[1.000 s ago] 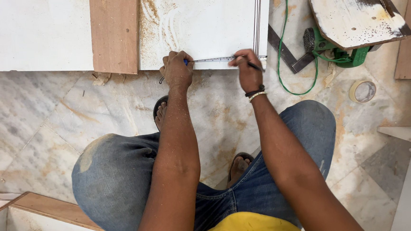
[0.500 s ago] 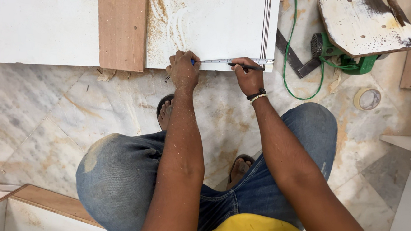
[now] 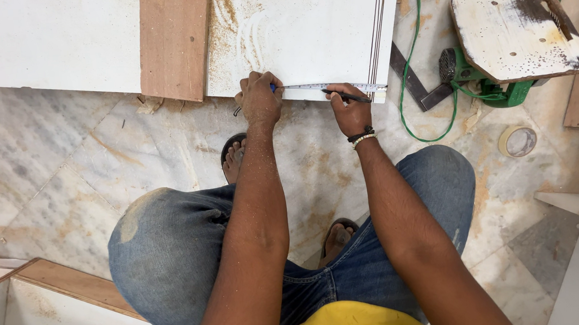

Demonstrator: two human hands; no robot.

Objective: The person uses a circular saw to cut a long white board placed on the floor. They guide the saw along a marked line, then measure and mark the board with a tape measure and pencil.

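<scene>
Hands work at a white board's near edge. Left hand (image 3: 260, 101) grips closed on a tape measure (image 3: 328, 86), pinning it flat along the white board (image 3: 295, 35) for marking. Right hand (image 3: 350, 108) pinches a pencil (image 3: 347, 96), tip at the tape. Board lies on the marble floor (image 3: 69, 169); a green power tool (image 3: 492, 76) rests to the right.

I am looking down at a makeshift carpentry site set up indoors, on a polished marble floor (image 3: 55, 163) rather than in a proper shop. White laminated boards (image 3: 295, 35) lie flat on the floor, dusted with sawdust, with a bare plywood strip (image 3: 173, 42) across them. A green power saw (image 3: 498, 69) sits to one side, its green cable (image 3: 410, 68) looping over the stone, next to a steel square (image 3: 419, 84) and a roll of tape (image 3: 517, 141). More laminated panels (image 3: 58, 317) wait at the edges.
</scene>
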